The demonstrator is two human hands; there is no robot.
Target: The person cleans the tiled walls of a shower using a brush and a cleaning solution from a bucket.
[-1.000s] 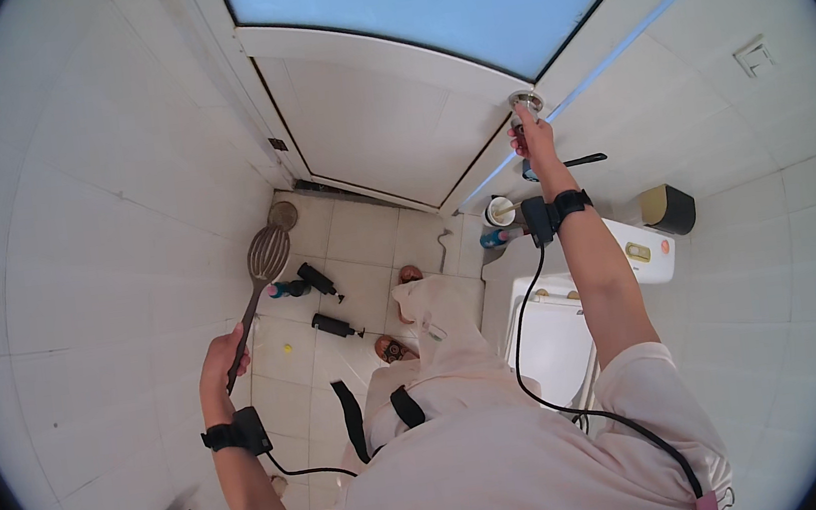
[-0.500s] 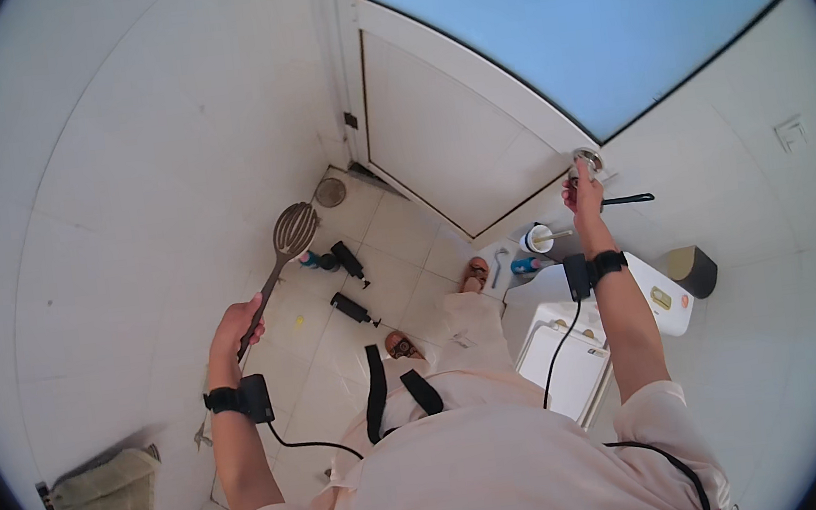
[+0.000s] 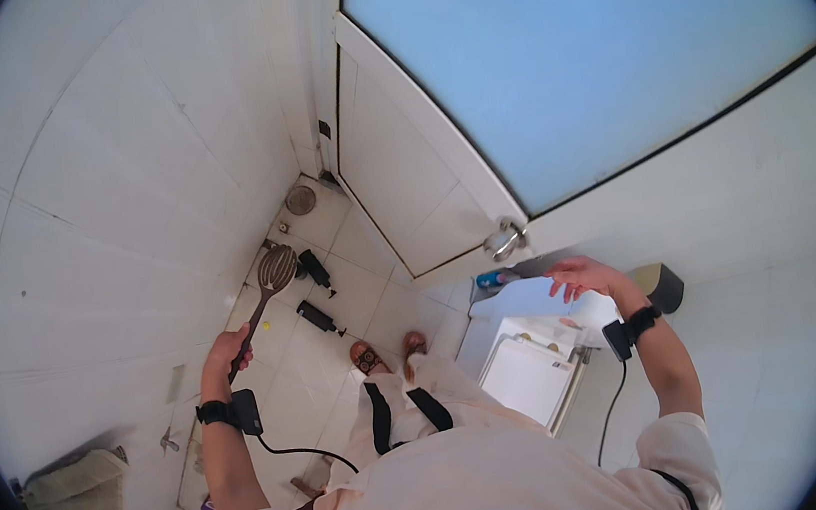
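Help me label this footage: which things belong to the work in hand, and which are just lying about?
Belonging:
- slotted utensil, held in the left hand
- door handle, probably: near the open, empty right hand

Lying about:
- two black bottles, on the floor
- blue bottle, by the toilet
- yellow bit, on the floor

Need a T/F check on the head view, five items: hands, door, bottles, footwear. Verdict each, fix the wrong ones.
1. The left hand holds a brown slotted spoon by its handle. True.
2. The right hand is clasping the doorknob. False: it is open and apart from it.
3. Two black pump bottles lie on the tiled floor. True.
4. The person wears boots. False: brown sandals.
5. The door's upper panel looks blue. True.
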